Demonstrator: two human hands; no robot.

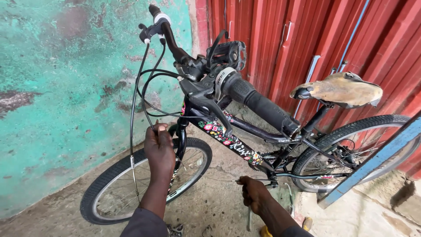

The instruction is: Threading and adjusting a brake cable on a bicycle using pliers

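A black bicycle (pixel 245 151) with a floral-patterned down tube stands against the wall, handlebar (pixel 258 103) turned toward me. My left hand (pixel 160 151) is raised beside the head tube, fingers closed on a black cable housing (pixel 151 125) that loops up to the brake levers. My right hand (pixel 253 193) is lower, near the cranks, closed on a metal tool whose handle (pixel 248 221) hangs below the fist. A thin bare wire (pixel 219 180) runs from the front-wheel side to that hand.
The front wheel (pixel 109 184) rests on rough concrete by a peeling green wall (pixel 66 87). Red corrugated metal doors (pixel 307 35) stand behind the worn saddle (pixel 342 90) and rear wheel (pixel 377 127). A blue metal bar (pixel 372 162) leans across the rear wheel at right.
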